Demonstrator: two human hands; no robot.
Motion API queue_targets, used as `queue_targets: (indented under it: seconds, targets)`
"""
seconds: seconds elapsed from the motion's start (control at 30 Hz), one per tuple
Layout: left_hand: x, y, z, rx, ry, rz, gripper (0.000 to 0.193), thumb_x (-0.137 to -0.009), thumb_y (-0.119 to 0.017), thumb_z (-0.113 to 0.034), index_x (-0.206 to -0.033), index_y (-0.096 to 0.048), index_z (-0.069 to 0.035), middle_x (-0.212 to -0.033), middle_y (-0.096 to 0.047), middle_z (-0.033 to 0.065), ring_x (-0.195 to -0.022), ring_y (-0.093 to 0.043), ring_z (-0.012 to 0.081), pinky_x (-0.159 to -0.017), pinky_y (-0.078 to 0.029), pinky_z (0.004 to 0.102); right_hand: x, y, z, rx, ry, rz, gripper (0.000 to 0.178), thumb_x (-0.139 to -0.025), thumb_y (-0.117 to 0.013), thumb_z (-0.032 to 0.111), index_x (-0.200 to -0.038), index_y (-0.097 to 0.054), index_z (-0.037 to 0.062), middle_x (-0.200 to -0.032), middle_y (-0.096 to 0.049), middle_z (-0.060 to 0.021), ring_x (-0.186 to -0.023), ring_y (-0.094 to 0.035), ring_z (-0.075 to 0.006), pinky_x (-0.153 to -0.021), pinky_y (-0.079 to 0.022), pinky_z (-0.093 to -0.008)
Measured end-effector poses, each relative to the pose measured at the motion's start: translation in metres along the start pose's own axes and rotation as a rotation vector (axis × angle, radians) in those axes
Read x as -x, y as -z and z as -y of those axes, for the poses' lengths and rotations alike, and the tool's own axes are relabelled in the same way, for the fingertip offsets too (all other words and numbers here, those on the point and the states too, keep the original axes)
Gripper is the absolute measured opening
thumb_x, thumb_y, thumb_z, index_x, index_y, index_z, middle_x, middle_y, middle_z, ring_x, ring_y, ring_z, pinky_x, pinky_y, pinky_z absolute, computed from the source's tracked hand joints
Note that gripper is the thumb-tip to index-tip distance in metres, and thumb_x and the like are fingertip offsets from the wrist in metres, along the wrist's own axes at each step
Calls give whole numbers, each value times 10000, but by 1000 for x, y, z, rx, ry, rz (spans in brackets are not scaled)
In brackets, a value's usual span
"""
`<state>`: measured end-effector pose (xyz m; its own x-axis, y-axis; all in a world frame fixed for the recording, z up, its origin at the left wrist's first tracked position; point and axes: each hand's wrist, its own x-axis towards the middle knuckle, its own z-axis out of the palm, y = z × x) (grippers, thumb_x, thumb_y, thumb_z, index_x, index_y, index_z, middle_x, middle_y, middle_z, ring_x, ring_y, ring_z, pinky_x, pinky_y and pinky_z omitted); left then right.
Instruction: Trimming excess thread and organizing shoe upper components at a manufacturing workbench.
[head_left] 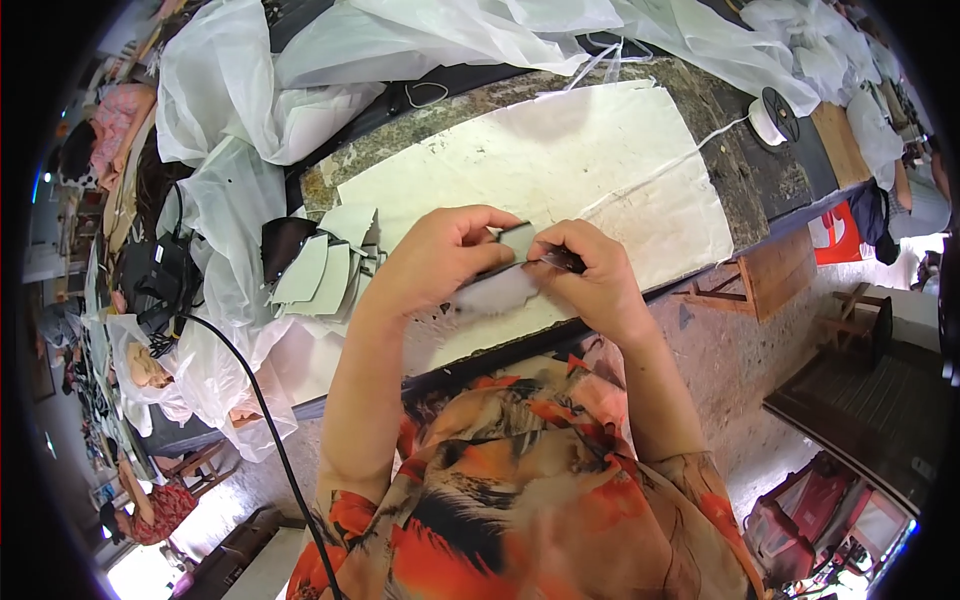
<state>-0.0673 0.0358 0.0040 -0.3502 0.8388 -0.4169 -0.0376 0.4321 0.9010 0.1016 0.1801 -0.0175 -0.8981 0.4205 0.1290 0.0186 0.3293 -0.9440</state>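
Note:
My left hand (447, 252) is closed on a small flat grey piece with a dark edge (517, 238), gripping it between thumb and fingers. On its other side my right hand (597, 278) pinches the same piece, where a dark glossy part shows under the fingers. Another pale piece (497, 293) lies below both hands, partly covered by them. Beneath everything spreads a large cream paper sheet (640, 205). A narrow white tape (655, 170) crosses it from a spool (768, 122) toward my right hand; its near end is hard to make out.
Left of my hands sits a loose pile of pale grey and black cut pieces (315, 275). Crumpled translucent plastic (430, 45) covers the table's far side. A black cable (255, 385) hangs near my left arm. Wooden stools (770, 275) stand right; other people sit farther off.

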Motion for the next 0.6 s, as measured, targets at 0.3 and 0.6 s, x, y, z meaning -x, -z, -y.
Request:
queue_targets:
  seconds: [0.3, 0.6]
  targets:
    - [1, 1, 6, -804, -425, -652, 331, -907, -696, -138, -1230, -678, -68, -1005, -683, 105, -894, -654, 273, -805, -520, 365, 10, 34, 17, -271, -486, 154, 168, -861, -752, 99, -985, -670, 20, -840, -600, 24, -765, -523, -38, -681, -434, -211]
    - [36, -39, 7, -67, -219, -292, 363, -933, -711, -129, -1282, -653, -46, -993, -675, 47, -904, -620, 125, -818, -491, 259, 17, 35, 18, -98, -333, -222, 161, -931, -682, 16, -1084, -715, -20, -938, -711, -25, -833, -594, -54, -753, -486, -219]
